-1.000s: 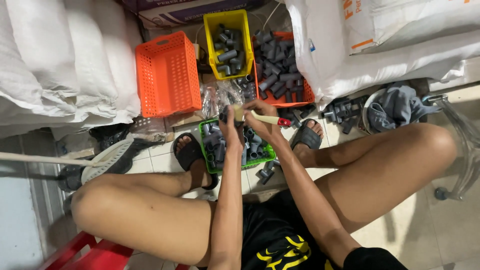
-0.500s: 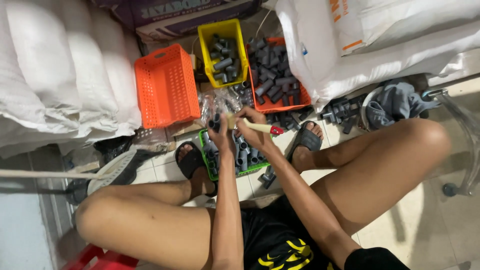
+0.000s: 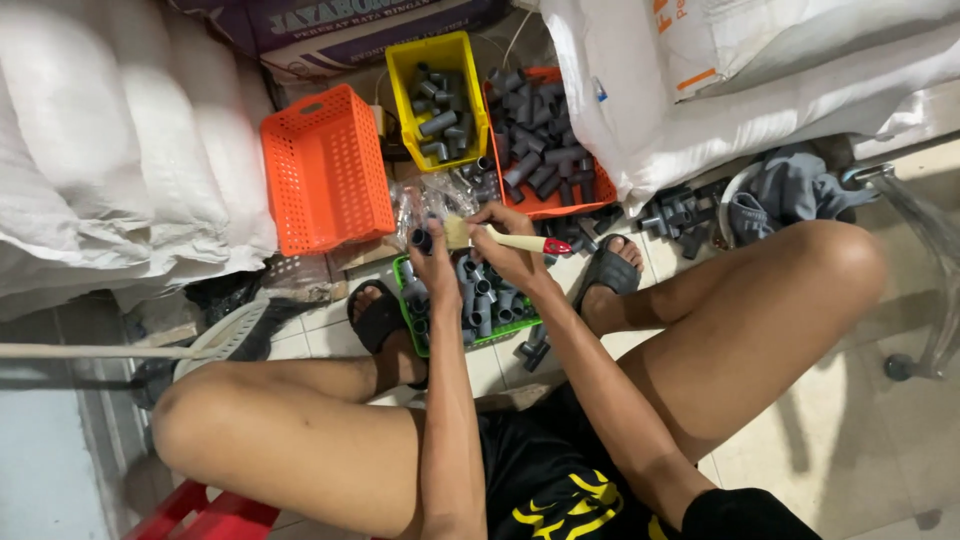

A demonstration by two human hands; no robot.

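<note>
So the person is sitting low with knees spread, both hands out over a green plastic basket [image 3: 500,330] on the tiled floor between their feet. The left hand [image 3: 432,262] is clenched round a short grey plastic pipe fitting [image 3: 421,240], holding it up with the open end facing the camera. The right hand [image 3: 505,250] grips a small paintbrush with a pale wooden handle and red tip [image 3: 500,238], fingers wrapped around the handle, and the bristle end sits right at the fitting, touching or just about touching, hard to say which. Both are held just above the far edge of the green basket, which is packed with more grey fittings standing on end.

Farther away there's a yellow plastic crate [image 3: 400,85] with a handful of grey fittings inside, and just right of it a red-orange tray [image 3: 545,208] heaped with loads more of them. Left of the yellow one sits an orange perforated plastic basket [image 3: 325,170], and I can't see anything in it. Some crinkly clear plastic bags [image 3: 420,200] lie between the crates and the hands. Big white sacks [image 3: 120,150] are piled on the left and another white sack [image 3: 720,100] on the far right, with loose fittings and a grey cloth [image 3: 790,190] spilled beside it. Black sandals on both feet, either side of the green basket.
</note>
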